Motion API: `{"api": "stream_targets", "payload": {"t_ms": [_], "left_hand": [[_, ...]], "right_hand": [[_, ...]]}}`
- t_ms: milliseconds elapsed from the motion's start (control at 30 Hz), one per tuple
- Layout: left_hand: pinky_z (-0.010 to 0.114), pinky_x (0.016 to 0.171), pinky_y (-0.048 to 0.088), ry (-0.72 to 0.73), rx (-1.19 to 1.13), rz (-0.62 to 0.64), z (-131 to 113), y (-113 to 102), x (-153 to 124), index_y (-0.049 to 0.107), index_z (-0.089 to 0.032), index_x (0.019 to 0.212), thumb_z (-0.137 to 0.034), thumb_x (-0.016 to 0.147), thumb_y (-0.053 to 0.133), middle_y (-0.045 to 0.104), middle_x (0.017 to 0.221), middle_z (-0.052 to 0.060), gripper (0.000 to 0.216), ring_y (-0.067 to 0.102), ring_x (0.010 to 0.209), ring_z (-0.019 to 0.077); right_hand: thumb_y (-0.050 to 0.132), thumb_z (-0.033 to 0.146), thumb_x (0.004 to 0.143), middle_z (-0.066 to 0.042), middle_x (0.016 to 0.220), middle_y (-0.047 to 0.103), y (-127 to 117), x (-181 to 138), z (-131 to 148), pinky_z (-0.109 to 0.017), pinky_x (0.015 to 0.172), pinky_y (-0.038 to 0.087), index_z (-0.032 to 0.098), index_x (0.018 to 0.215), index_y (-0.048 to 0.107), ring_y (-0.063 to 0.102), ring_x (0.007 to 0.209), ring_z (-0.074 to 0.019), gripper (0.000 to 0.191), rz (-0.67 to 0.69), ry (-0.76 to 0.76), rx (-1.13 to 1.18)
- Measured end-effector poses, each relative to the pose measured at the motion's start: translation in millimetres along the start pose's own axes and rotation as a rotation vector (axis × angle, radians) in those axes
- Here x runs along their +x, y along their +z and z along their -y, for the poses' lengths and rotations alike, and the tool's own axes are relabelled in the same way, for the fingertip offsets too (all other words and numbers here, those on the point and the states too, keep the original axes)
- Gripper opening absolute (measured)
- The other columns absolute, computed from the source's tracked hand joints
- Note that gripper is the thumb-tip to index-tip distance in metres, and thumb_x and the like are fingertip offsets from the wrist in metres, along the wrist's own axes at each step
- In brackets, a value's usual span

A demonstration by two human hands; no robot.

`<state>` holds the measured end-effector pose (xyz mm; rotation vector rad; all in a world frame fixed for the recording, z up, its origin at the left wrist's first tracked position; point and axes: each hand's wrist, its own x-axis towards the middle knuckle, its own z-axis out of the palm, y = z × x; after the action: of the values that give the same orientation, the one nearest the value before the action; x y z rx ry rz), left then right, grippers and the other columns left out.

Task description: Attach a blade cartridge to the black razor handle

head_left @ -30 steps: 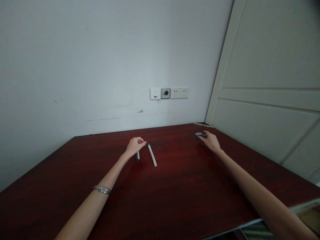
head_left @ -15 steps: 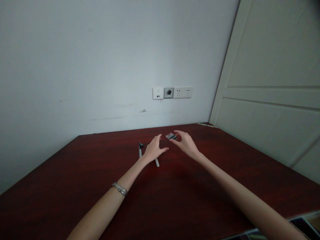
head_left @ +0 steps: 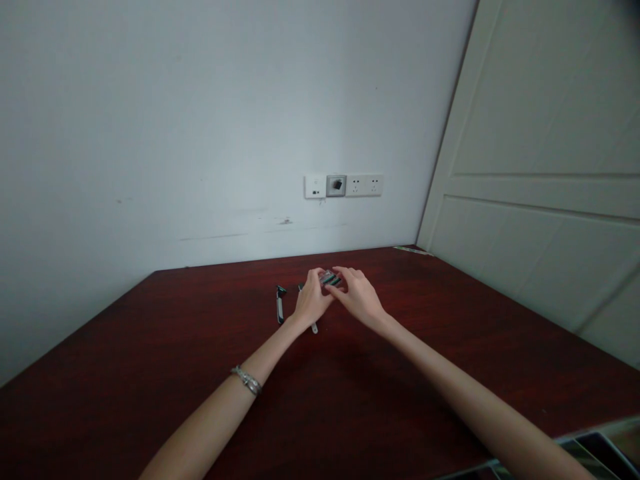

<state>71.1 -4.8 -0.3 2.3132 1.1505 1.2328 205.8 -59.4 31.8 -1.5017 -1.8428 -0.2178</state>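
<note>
Over the far middle of the table, a small clear plastic case (head_left: 331, 278) with dark bars inside is held between both hands. My right hand (head_left: 359, 295) grips its right end between thumb and fingers. My left hand (head_left: 311, 297) has its thumb and fingers closed about the left end. A razor (head_left: 279, 308) with a black head and a grey and black handle lies just left of my left hand. Beneath that hand is a second slim item with a pale handle (head_left: 315, 328); most of it is hidden, so its kind is unclear.
The dark red tabletop (head_left: 200, 347) runs back to a white wall with a row of sockets (head_left: 364, 185). A pale door panel (head_left: 540, 200) borders the right side. A thin pale strip (head_left: 413, 251) lies at the far right corner. Dark flat items (head_left: 595, 453) show at the lower right.
My right hand has moved left with the clear case. My left hand, open and apart from it before, has come in and closed on its other end.
</note>
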Motion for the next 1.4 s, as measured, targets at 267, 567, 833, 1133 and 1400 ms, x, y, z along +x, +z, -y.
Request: {"api": "stream_targets", "payload": {"t_ms": [267, 567, 833, 1133, 1400], "left_hand": [[0.035, 0.079, 0.047, 0.09, -0.086, -0.073, 0.7, 2.5, 1.0, 0.04, -0.017, 0.111, -0.027, 0.078, 0.057, 0.051, 0.108, 0.01, 0.038, 0.056, 0.096, 0.021], [0.033, 0.084, 0.048, 0.078, -0.35, -0.011, -1.5, -6.6, 5.0, 0.041, -0.02, 0.122, -0.023, 0.076, 0.063, 0.056, 0.118, 0.01, 0.051, 0.059, 0.098, 0.0187], [0.039, 0.096, 0.039, 0.102, -0.541, 0.137, 9.8, -14.1, 5.4, 0.034, -0.021, 0.127, -0.024, 0.069, 0.071, 0.05, 0.127, 0.013, 0.069, 0.05, 0.115, 0.0221], [0.043, 0.103, 0.031, 0.12, -0.622, 0.22, 0.0, -16.4, -1.8, 0.034, -0.021, 0.129, -0.023, 0.068, 0.072, 0.047, 0.131, 0.015, 0.072, 0.042, 0.124, 0.0239], [0.045, 0.105, 0.03, 0.081, -0.537, 0.273, 1.3, -25.0, -2.8, 0.034, -0.021, 0.133, -0.027, 0.062, 0.076, 0.041, 0.137, 0.017, 0.082, 0.038, 0.128, 0.0252]], "right_hand": [[0.052, 0.04, 0.084, -0.011, 0.105, 0.061, -0.5, -2.2, 2.8, -0.037, 0.082, 0.045, 0.015, 0.117, 0.054, 0.054, 0.094, -0.0244, 0.042, 0.015, 0.023, 0.028], [0.058, 0.045, 0.078, -0.01, 0.107, 0.058, -15.8, 5.8, -25.4, -0.037, 0.083, 0.047, 0.019, 0.124, 0.047, 0.055, 0.097, -0.0211, 0.054, 0.095, -0.04, 0.337], [0.068, 0.05, 0.067, -0.011, 0.126, 0.047, -43.1, 16.5, -55.8, -0.045, 0.097, 0.038, 0.025, 0.133, 0.041, 0.045, 0.117, -0.0257, 0.076, 0.39, -0.228, 0.223], [0.067, 0.046, 0.07, -0.011, 0.122, 0.05, -40.6, 21.0, -45.2, -0.04, 0.098, 0.036, 0.02, 0.128, 0.047, 0.046, 0.114, -0.0235, 0.066, 0.509, -0.333, 0.206], [0.065, 0.039, 0.073, -0.008, 0.11, 0.058, -40.5, 27.7, -41.0, -0.037, 0.089, 0.042, 0.02, 0.114, 0.058, 0.055, 0.099, -0.0203, 0.046, 0.498, -0.312, 0.257]]}}
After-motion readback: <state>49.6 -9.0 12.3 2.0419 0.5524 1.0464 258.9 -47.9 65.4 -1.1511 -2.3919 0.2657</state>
